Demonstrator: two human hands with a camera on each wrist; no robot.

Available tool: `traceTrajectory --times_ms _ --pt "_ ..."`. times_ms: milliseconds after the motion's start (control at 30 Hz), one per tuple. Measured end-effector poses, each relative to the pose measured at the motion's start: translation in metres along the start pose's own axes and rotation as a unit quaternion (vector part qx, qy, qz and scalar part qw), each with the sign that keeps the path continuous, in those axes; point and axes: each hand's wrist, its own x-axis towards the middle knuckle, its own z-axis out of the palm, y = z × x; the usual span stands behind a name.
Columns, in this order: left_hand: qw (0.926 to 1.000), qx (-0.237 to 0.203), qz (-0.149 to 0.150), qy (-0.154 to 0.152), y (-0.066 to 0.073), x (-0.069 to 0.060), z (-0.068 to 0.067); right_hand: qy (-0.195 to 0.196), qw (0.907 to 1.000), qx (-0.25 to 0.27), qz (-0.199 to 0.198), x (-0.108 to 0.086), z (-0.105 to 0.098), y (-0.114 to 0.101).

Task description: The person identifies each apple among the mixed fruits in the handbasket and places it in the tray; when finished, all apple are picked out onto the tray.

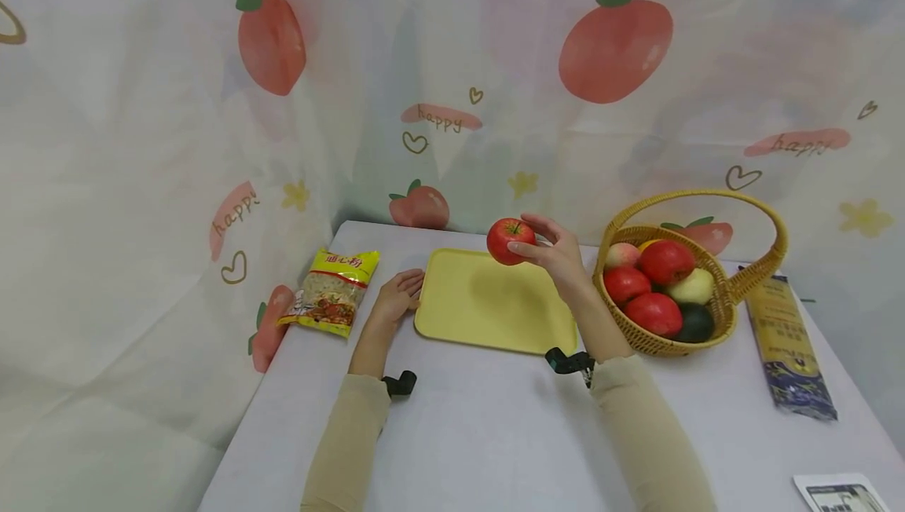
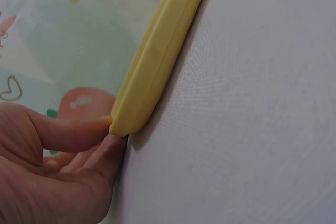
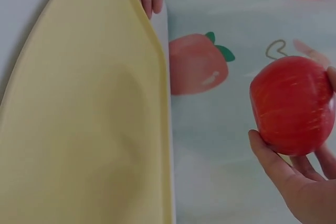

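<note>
A glossy red apple point(image 1: 511, 241) is raised above the far right part of a yellow tray point(image 1: 467, 331), gripped by my right hand point(image 1: 562, 261). Thumb and fingers curl around the apple point(image 3: 291, 106) in the right wrist view. My left hand point(image 1: 398, 296) is at the tray's left edge. In the left wrist view its thumb meets the rim of the tray point(image 2: 157, 51), with the other fingers close below, so the edge appears pinched; part of this contact is hidden. The tray's inside point(image 3: 79, 119) shows only shadows.
A wicker basket point(image 1: 661, 345) with a tall handle holds several fruits, right of the tray. A yellow bag of pasta point(image 1: 331, 292) lies left of my left hand. Farther right is a long gold and blue packet point(image 1: 788, 347), and a white card point(image 1: 841, 492) sits at the near right corner.
</note>
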Motion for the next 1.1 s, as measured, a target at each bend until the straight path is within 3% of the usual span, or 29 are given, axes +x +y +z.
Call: traceTrajectory --times_ms 533,833,1100 --pt "0.9999 -0.01 0.0 -0.01 0.0 0.0 -0.002 0.011 0.9997 0.01 0.019 0.033 0.038 0.033" --pt "0.9999 -0.004 -0.015 -0.007 0.0 0.0 -0.004 0.016 0.9986 0.028 0.042 0.043 0.052 0.047" --pt "0.9999 0.0 -0.015 -0.005 0.0 -0.002 -0.002 0.008 0.9989 0.01 0.045 0.049 0.06 0.056"
